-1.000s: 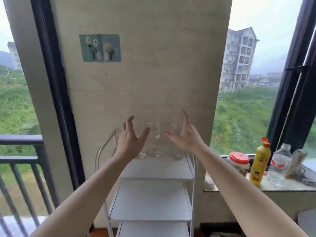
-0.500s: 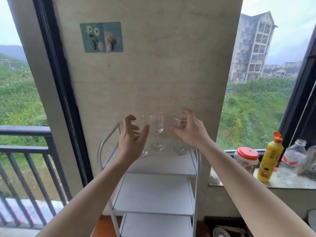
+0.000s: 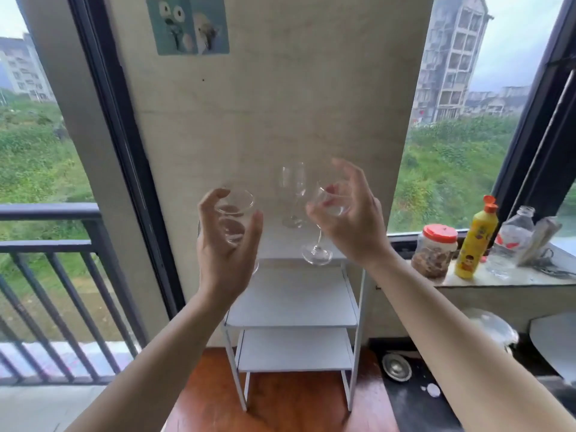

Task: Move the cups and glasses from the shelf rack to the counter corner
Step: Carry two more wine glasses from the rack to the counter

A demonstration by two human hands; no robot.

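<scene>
My left hand (image 3: 224, 244) is wrapped around a clear glass (image 3: 237, 207), held up in front of the white shelf rack (image 3: 293, 294). My right hand (image 3: 349, 219) grips the bowl of a clear wine glass (image 3: 318, 244), tilted, with its foot hanging just above the rack's top shelf. A third clear wine glass (image 3: 293, 194) stands upright at the back of the top shelf, between my hands. The lower shelves of the rack hold nothing.
To the right, a stone ledge (image 3: 511, 280) carries a red-lidded jar (image 3: 434, 251), a yellow bottle (image 3: 475, 241) and a clear plastic bottle (image 3: 511, 238). A balcony railing (image 3: 46, 244) is at left. A beige wall panel stands behind the rack. The wooden floor shows below.
Both hands have closed on glasses and lifted them off the top shelf toward me. The view has tipped downward, showing the floor.
</scene>
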